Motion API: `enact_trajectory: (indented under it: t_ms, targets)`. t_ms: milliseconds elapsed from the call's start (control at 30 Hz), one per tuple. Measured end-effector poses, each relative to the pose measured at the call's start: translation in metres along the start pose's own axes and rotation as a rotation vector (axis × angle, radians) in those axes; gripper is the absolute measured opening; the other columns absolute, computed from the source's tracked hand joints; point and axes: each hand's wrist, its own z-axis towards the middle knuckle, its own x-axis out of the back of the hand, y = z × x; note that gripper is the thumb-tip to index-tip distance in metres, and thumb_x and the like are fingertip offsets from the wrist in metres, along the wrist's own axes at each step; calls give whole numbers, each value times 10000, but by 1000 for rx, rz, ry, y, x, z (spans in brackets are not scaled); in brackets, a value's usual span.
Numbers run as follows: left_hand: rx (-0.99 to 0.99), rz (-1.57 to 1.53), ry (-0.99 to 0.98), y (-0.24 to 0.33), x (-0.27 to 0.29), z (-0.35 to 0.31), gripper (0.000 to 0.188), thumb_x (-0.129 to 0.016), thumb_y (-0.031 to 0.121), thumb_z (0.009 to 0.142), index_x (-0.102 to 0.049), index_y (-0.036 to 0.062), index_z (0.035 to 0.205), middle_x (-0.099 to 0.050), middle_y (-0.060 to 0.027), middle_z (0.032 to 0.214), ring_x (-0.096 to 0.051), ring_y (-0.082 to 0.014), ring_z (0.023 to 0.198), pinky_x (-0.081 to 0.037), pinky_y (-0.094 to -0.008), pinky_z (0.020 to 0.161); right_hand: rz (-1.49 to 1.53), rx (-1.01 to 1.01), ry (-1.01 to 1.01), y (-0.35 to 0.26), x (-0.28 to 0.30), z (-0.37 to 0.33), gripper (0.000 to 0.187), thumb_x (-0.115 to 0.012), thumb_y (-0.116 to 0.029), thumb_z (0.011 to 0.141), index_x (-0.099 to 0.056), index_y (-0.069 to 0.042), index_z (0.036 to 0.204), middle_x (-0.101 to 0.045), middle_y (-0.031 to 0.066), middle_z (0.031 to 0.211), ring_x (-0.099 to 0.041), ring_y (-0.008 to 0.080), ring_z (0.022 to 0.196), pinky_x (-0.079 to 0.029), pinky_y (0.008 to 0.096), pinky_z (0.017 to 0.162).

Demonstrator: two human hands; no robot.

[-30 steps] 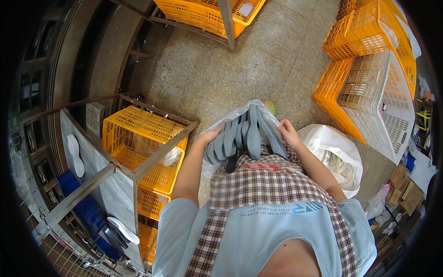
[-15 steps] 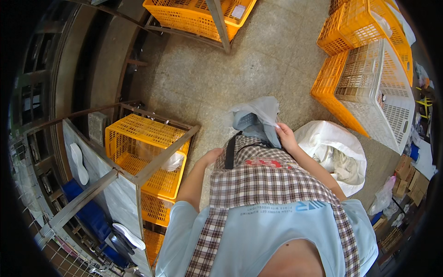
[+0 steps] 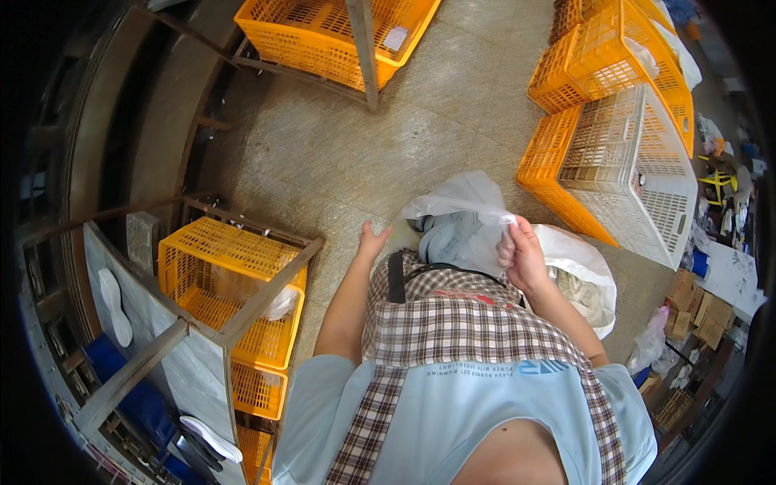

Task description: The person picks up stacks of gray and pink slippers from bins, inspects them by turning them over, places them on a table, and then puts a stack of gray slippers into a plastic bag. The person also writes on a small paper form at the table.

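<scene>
Speckled grey-brown floor (image 3: 323, 153) spreads through a cluttered workroom. Nearest me, a person in a checked apron (image 3: 453, 331) looks down at a clear plastic bag (image 3: 461, 192) in front of the apron's lower end, with grey-blue pieces (image 3: 453, 237) inside. The right hand (image 3: 524, 252) has its fingers closed on the gathered rim, on the bag's right side. The left hand (image 3: 373, 239) is just beside the opposite side, thumb and fingers spread, holding nothing; whether it brushes the film, I cannot tell. I'd judge the film light, limp, slippery and easily torn, the pieces bendy and modest in weight: best gripped by a bunched rim, with support underneath. Just beyond the right hand sits an open white sack (image 3: 594, 263). Farther off, yellow crates (image 3: 230, 242) fill a rack on the left, and another yellow crate (image 3: 291, 44) stands across the floor.
</scene>
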Motion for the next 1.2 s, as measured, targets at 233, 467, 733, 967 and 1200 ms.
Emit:
enact_trajectory:
  t_ms: [233, 467, 733, 967, 1200]
  targets:
    - [195, -458, -218, 65, -44, 0, 631, -647, 240, 833, -340, -28, 1316, -517, -197, 1225, -539, -300, 1086, -448, -394, 894, 239, 106, -57, -85, -23, -23, 129, -457, -244, 966, -519, -164, 1047, -340, -45, 611, -276, 62, 475, -214, 194, 409]
    - [-143, -1102, -289, 192, -10, 33, 57, -555, 70, 872, -562, 48, 924, -607, -71, 877, -608, -205, 795, -516, -369, 759, 243, 346, -3, -184, 27, -16, 308, -481, -146, 912, -498, -28, 1196, -450, -31, 684, -371, 56, 501, -320, 180, 389]
    - [-512, -614, -192, 375, 47, 25, 117, -572, 139, 898, -625, 41, 934, -619, -5, 763, -549, -77, 631, -443, -220, 563, 209, 315, -274, -279, 86, 50, 507, -519, -4, 766, -433, 35, 1264, -507, 2, 804, -410, 70, 569, -365, 183, 476]
    - [-482, -312, -203, 462, -77, 50, 207, -520, 163, 869, -610, 78, 1035, -628, -7, 850, -569, -96, 694, -451, -229, 573, 212, 306, -356, -364, 76, 91, 521, -546, 37, 706, -425, 54, 1213, -449, -2, 751, -361, 70, 552, -277, 204, 466]
    - [-867, -150, -688, 587, -210, 19, 340, -684, 147, 797, -583, 41, 1104, -634, -64, 1036, -600, -155, 941, -489, -309, 798, 219, 338, -358, -434, 74, 130, 576, -535, 45, 671, -404, 62, 1232, -434, 2, 748, -380, 79, 576, -296, 209, 491]
